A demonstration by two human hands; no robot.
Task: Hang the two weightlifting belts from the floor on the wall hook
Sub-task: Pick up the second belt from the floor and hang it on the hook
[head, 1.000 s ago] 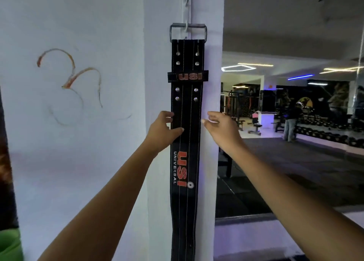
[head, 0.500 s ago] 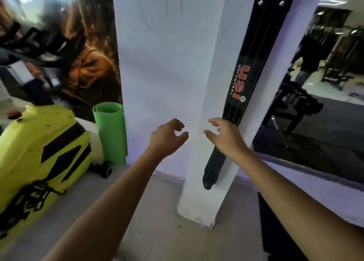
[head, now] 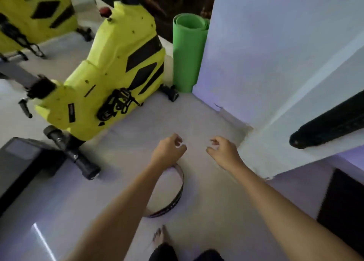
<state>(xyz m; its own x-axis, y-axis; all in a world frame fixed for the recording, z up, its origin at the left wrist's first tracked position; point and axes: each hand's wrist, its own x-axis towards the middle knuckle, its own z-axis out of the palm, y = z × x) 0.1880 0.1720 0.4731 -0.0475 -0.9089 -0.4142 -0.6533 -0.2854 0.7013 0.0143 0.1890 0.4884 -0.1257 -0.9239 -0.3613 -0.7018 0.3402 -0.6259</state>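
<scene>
Gone from view since a second ago are the hook and buckle: both hands have left the hung belt and the camera has swung down to the floor, suggesting the first belt is done and the second is next.

From left to right: two yellow exercise bikes (head: pixel 118 71) stand on the pale floor (head: pixel 206 211), one cut off at the top-left corner, with one rolled green mat (head: pixel 188 54) upright against the white pillar (head: pixel 275 73). The left hand (head: pixel 167 150) hovers loosely curled, fingers parted, gripping nothing. Just below it, partly hidden by the forearm, one coiled belt (head: pixel 178 193) lies on the floor, untouched. The right hand (head: pixel 224 152) is likewise empty and half open, held apart from the left. At far right, the tip of the hanging belt (head: pixel 331 124) dangles against the pillar.

Count: two belts, one hung, one still on the floor; two hands, both free. One bare foot shows at the bottom edge.
</scene>
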